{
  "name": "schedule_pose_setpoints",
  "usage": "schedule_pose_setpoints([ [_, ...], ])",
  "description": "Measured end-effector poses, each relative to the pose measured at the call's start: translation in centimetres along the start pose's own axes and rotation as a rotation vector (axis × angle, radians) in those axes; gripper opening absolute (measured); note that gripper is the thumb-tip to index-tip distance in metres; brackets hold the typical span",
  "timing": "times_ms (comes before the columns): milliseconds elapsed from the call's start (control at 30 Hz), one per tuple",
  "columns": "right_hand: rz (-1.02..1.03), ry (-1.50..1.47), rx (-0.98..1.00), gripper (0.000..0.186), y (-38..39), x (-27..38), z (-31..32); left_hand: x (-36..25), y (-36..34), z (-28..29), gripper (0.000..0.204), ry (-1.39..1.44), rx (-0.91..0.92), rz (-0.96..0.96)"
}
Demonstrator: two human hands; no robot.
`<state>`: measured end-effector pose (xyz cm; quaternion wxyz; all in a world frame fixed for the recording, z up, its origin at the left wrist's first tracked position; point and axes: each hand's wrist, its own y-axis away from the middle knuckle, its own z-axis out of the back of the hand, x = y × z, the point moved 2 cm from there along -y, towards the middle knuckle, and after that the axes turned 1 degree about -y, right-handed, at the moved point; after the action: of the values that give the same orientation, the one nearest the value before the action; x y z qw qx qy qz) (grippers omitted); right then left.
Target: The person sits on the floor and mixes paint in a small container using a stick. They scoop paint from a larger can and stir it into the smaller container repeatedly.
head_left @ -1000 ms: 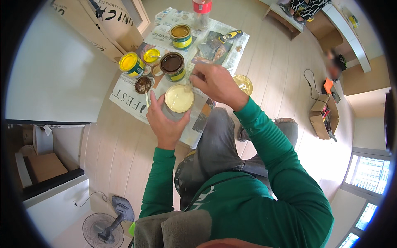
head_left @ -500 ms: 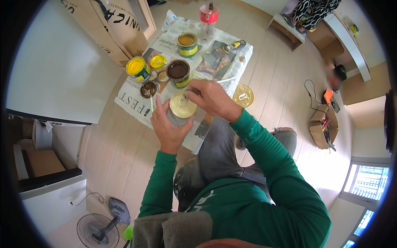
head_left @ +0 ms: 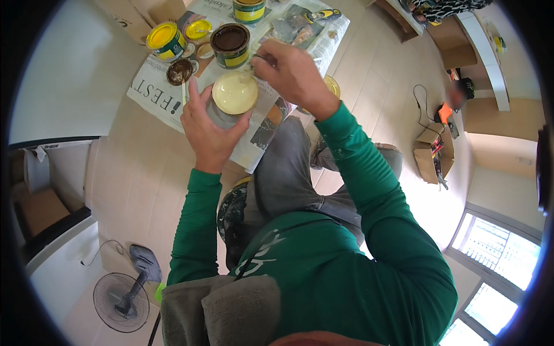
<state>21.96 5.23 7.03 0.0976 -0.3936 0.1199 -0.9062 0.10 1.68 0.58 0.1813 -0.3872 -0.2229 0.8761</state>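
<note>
My left hand [head_left: 212, 124] is wrapped round a clear cup with pale cream paint [head_left: 235, 92] in it, fingers on its near and left sides. My right hand [head_left: 294, 75] is closed in a pinch just beyond the cup's right rim. A small pale tip shows at its fingers, but the rest of what it holds is hidden. Past the cup stands an opened can of dark brown paint [head_left: 229, 45]. Left of that are an opened yellow can [head_left: 165, 41], a yellow lid [head_left: 198, 30] and a brown-smeared lid [head_left: 179, 71] with a white stick.
Newspaper [head_left: 154, 104] covers the low table. Another can [head_left: 249, 11] and a yellow-black handled scraper [head_left: 323, 15] lie toward its far side. A gold lid [head_left: 332, 86] is partly behind my right wrist. A fan [head_left: 122, 303] stands lower left, a cardboard box [head_left: 435, 153] on the right.
My right hand has lifted from over the paint to beyond the cup's right rim. My left hand still holds the cup. The view has shifted, so the table sits higher.
</note>
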Motion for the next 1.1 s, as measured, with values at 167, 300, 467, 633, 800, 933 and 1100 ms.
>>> schedule_pose_setpoints([
  [167,-0.021,-0.140,0.067,0.025,0.7,0.6,-1.1,0.0,0.0,-0.1,0.126,0.005,-0.022,-0.011],
  [300,0.020,-0.033,-0.100,0.026,-0.2,0.1,-0.7,-0.2,-0.2,0.1,0.126,0.020,0.015,0.014],
  [467,-0.016,-0.059,0.105,0.027,1.2,0.1,-0.1,0.1,0.1,-0.2,0.125,0.012,-0.023,-0.007],
  [633,-0.037,-0.058,-0.075,0.025,0.1,0.0,-1.2,0.0,-0.2,0.0,0.125,0.037,-0.003,0.011],
  [800,-0.044,-0.072,0.058,0.027,0.9,0.1,-0.5,0.1,-0.1,-0.2,0.124,0.028,-0.023,-0.013],
  [933,-0.004,-0.009,-0.045,0.026,0.1,0.0,-1.2,-0.2,-0.1,0.1,0.127,0.002,0.007,0.017],
  [1100,-0.019,-0.036,0.090,0.025,0.9,-0.2,-0.4,0.1,0.0,-0.1,0.126,0.005,-0.020,-0.015],
])
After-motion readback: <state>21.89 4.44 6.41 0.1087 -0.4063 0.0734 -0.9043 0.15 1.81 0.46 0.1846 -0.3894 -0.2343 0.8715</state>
